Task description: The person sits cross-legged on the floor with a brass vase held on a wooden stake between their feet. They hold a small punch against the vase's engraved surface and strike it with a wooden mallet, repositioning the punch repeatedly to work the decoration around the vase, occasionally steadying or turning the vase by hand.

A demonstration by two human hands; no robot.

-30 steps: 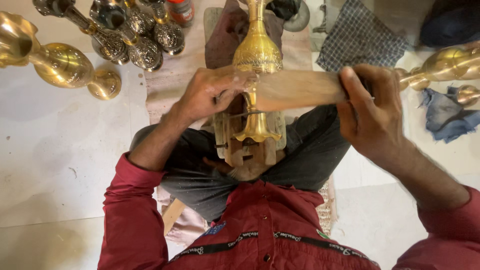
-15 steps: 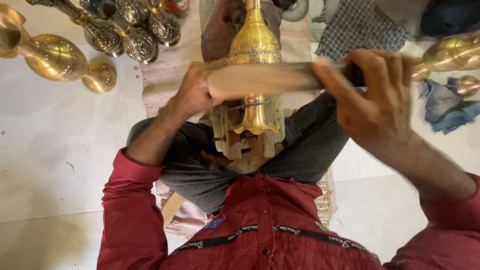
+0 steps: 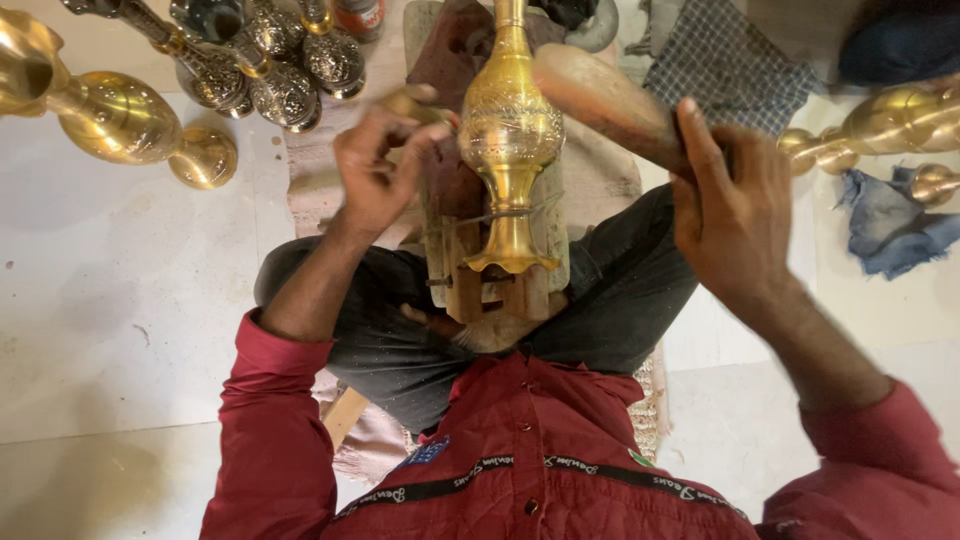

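Between the knees: a brass vase (image 3: 510, 140) is kept lying along the lap, flared foot toward the body, so that its engraved belly faces up for working.
Wooden block (image 3: 490, 270): set under the vase and bound to it with a thin wire, apparently so the round piece cannot roll.
Left hand (image 3: 375, 170): held just left of the vase's belly, fingers curled shut around a small tool (image 3: 410, 100) whose tip is pointed toward the metal; the tool is blurred and its kind cannot be told.
Right hand (image 3: 730, 210): closed around the end of a wooden mallet (image 3: 610, 100), which is raised at a slant beside the vase's upper right, its head close to the belly but not clearly touching.
Posture: legs are crossed on the floor (image 3: 120, 300), with a cloth (image 3: 320, 190) spread beneath, likely to catch the work and cushion it.
Finished pieces, left: a polished brass stand (image 3: 130, 120) and several dark engraved vases (image 3: 280, 70) are laid together on the floor, well apart from the lap.
Right side: more brass pieces (image 3: 880, 125), a blue rag (image 3: 890, 225) and a checked cloth (image 3: 730, 65) are kept within reach.
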